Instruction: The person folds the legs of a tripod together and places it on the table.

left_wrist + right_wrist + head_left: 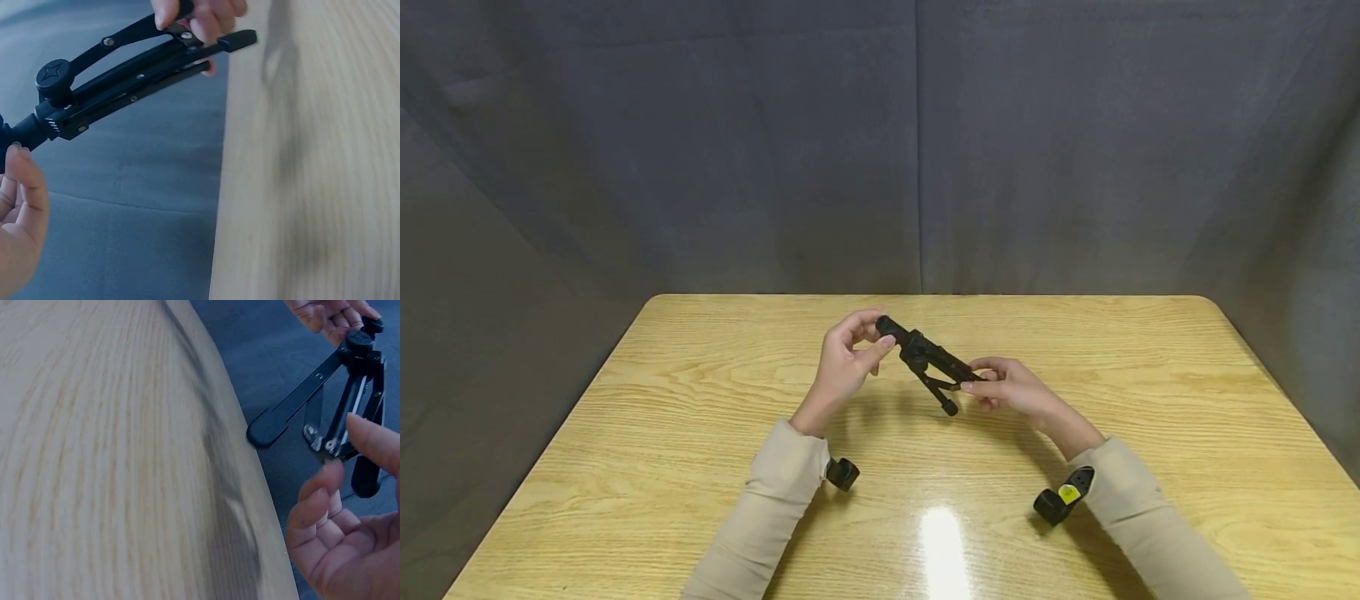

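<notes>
A small black tripod (931,353) is held in the air over the table, tilted with its head end up to the left. My left hand (842,360) pinches that head end between thumb and fingers. At the lower end, my right hand (1011,387) has thumb and fingertips around the legs and brace. One leg (294,406) is swung out from the centre column, its rubber foot pointing down. A round knob (54,78) with a star mark sits near the top of the legs. Part of the head is cut off in the left wrist view.
The wooden table (662,467) spreads beneath both forearms, with rounded far corners. Dark grey curtain (760,167) hangs behind it and along the sides. Black wrist cameras (842,474) are strapped at both sleeves, low over the tabletop.
</notes>
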Motion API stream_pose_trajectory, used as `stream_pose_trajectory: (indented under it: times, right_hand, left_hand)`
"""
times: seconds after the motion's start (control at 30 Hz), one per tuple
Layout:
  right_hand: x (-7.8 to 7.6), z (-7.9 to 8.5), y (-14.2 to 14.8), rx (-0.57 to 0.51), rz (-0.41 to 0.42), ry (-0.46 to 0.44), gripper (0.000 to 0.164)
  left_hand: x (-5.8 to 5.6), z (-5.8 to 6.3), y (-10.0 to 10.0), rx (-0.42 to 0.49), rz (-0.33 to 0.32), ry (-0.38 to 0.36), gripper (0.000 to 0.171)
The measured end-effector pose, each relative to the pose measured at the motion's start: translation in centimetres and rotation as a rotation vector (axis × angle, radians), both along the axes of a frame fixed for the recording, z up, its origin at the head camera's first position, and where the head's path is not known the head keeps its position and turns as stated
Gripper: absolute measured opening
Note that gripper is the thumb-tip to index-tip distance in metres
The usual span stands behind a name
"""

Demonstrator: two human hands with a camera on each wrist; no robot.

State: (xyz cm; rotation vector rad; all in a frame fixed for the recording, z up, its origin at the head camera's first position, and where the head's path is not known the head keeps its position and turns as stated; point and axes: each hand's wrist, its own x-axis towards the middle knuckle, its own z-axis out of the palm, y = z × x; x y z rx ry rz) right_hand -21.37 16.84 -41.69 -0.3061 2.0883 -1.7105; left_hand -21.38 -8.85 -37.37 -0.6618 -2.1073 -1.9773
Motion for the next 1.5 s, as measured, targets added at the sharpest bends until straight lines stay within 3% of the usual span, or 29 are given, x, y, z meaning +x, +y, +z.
stream_pose_trajectory:
  times: [0.27, 0.47, 0.83, 1.07, 1.5]
  right_hand:
    - [0.2, 0.6, 0.4, -0.019, -0.026, -0.009, 0.065]
    - [0.1, 0.7, 0.7, -0.033, -0.024, -0.015, 0.067]
    - [0.2, 0.6, 1.3, -0.038, -0.019, -0.032, 0.072]
    - [0.0, 0.2, 1.9, -0.089, 0.006, -0.06, 0.071]
    - [0.1, 0.3, 2.5, -0.131, 0.017, -0.055, 0.072]
  left_hand:
    - [1.8, 1.9, -0.5, -0.108, -0.016, -0.072, 0.034]
    - [2.0, 1.8, -0.8, -0.158, -0.025, -0.073, 0.037]
    - [2.0, 1.8, -1.3, -0.339, -0.013, -0.038, 0.037]
    - [0.0, -1.1, -2.1, -0.393, 0.019, -0.046, 0.041]
    - [-0.8, -2.2, -2.9, -0.437, -0.015, -0.061, 0.041]
